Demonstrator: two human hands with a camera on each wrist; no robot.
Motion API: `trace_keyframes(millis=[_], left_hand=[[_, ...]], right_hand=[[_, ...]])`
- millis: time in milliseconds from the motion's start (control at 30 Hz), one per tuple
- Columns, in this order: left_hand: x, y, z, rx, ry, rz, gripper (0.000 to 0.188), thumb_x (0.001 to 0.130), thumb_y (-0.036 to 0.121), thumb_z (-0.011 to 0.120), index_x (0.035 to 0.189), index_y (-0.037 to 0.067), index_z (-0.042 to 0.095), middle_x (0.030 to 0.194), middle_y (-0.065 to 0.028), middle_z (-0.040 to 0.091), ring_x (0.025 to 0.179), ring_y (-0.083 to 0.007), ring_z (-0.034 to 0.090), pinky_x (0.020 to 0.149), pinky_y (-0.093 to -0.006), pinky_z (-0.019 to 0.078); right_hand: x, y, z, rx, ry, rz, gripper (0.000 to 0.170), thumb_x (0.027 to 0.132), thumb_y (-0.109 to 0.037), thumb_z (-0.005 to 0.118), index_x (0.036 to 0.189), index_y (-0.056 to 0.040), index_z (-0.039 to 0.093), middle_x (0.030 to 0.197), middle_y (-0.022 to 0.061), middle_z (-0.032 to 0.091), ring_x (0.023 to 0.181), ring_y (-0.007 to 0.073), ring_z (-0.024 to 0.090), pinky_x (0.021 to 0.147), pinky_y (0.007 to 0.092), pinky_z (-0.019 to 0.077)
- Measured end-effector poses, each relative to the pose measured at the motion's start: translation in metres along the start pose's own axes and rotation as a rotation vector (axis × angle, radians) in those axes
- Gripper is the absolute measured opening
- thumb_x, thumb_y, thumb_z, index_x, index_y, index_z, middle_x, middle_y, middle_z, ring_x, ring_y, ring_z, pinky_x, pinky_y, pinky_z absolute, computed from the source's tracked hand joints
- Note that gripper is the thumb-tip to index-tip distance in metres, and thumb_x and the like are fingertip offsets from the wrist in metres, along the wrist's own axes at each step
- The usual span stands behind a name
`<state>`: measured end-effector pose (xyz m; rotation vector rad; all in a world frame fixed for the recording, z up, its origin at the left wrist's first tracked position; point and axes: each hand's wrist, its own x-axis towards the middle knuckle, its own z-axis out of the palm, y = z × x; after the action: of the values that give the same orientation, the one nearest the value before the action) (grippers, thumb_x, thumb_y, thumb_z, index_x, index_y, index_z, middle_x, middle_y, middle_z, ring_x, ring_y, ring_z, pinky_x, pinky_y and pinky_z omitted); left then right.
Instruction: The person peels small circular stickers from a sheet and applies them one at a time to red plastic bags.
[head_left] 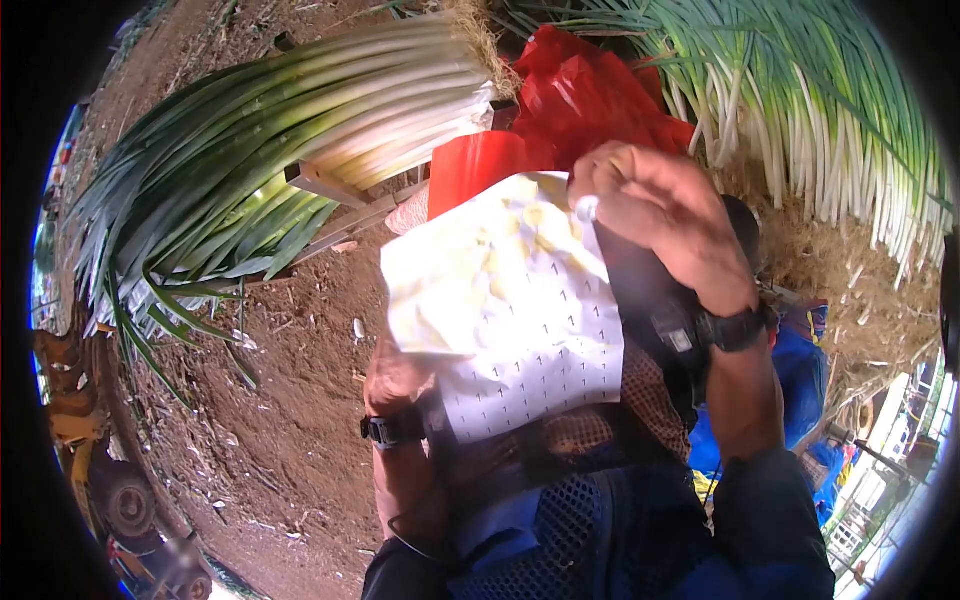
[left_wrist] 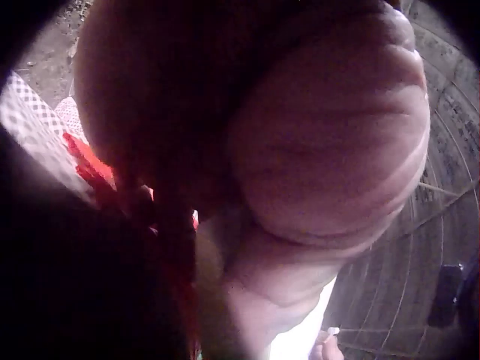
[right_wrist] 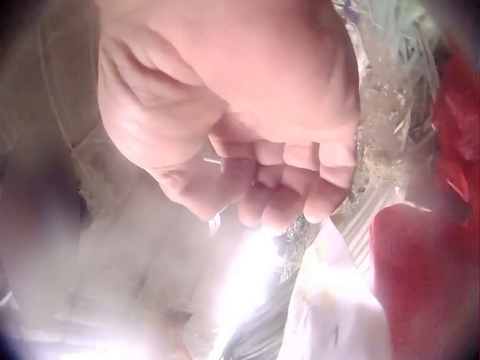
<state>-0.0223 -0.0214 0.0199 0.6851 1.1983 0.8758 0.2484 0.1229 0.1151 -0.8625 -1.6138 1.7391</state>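
A white sheet of number stickers (head_left: 530, 345), printed with rows of "1" and with bare yellowish patches in its upper part, is held up in front of the body. My left hand (head_left: 398, 378) grips it from its lower left side, with the fingers hidden behind the sheet. In the left wrist view, the left palm (left_wrist: 330, 150) fills much of the picture. Near the sheet's upper right corner, my right hand (head_left: 665, 205) has curled fingers and pinches a small white sticker (head_left: 586, 208). The right wrist view shows this hand (right_wrist: 247, 127) with the sticker (right_wrist: 215, 223) at its thumb tip.
Behind the sheet lies red plastic (head_left: 590, 100). Thick leeks (head_left: 300, 130) rest on a metal frame (head_left: 325, 184) at the upper left. More long green onions (head_left: 800, 130) lie at the upper right. Bare soil (head_left: 290, 400) covers the left ground; a yellow machine (head_left: 80, 430) stands beyond.
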Motion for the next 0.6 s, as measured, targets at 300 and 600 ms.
trace_keyframes(millis=[300,600], left_hand=[[0.004,-0.016,-0.021,-0.099,0.102,0.085,0.065,0.070,-0.006,0.077,0.131,0.001,0.054,0.105,-0.0089,0.068,0.089,-0.0177,0.067,0.080,-0.0337,0.0574],[0.007,-0.027,-0.030,-0.162,0.150,0.111,0.070,0.068,-0.006,0.078,0.133,0.002,0.053,0.109,-0.0093,0.067,0.094,-0.0204,0.066,0.084,-0.0369,0.0566]], right_hand=[[0.041,0.029,0.029,-0.158,-0.074,0.495,0.019,0.090,-0.021,0.071,0.092,-0.0023,0.069,0.079,0.0007,0.066,0.075,0.0064,0.060,0.068,0.0237,0.0484],[0.034,0.061,0.045,-0.279,-0.032,0.364,0.021,0.086,-0.020,0.071,0.090,0.0008,0.069,0.081,0.0089,0.069,0.076,0.0147,0.064,0.069,0.0295,0.0499]])
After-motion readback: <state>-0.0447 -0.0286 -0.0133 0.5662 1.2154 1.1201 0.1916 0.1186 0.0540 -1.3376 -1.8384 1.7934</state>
